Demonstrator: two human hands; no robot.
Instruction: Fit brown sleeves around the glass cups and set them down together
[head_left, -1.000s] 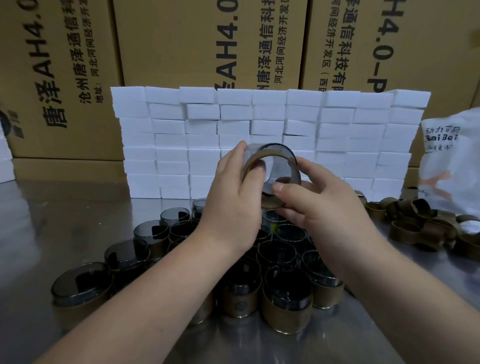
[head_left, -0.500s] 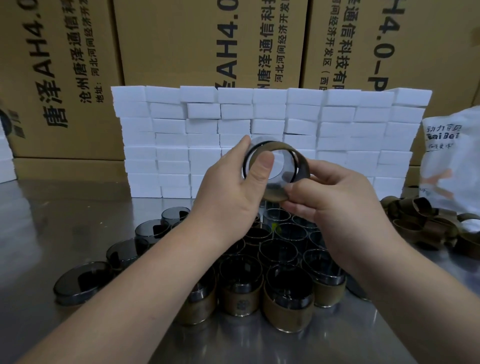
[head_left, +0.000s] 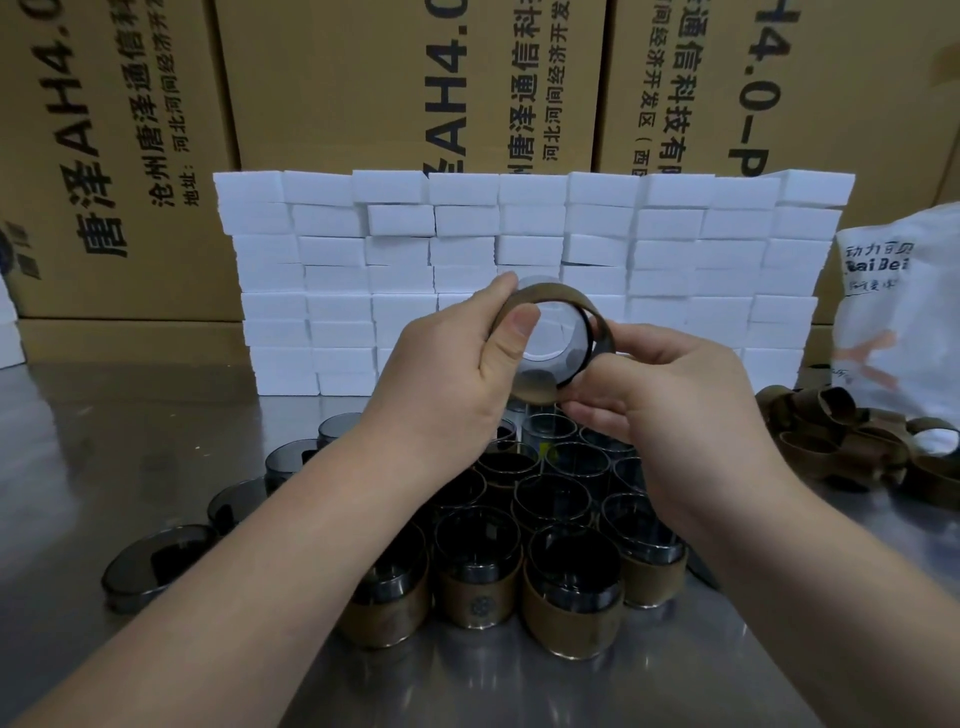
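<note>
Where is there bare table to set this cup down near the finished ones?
Bare steel table: left rear, between the white blocks and the row of unsleeved cups; right front, between the sleeved cups and the loose sleeves. The middle is packed with cups.

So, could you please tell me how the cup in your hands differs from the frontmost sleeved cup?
The held cup is tipped on its side in the air; the front cup stands upright on the table. Left hand and right hand grip the held cup; no hand touches the front cup. Both are smoky glass with a brown sleeve.
</note>
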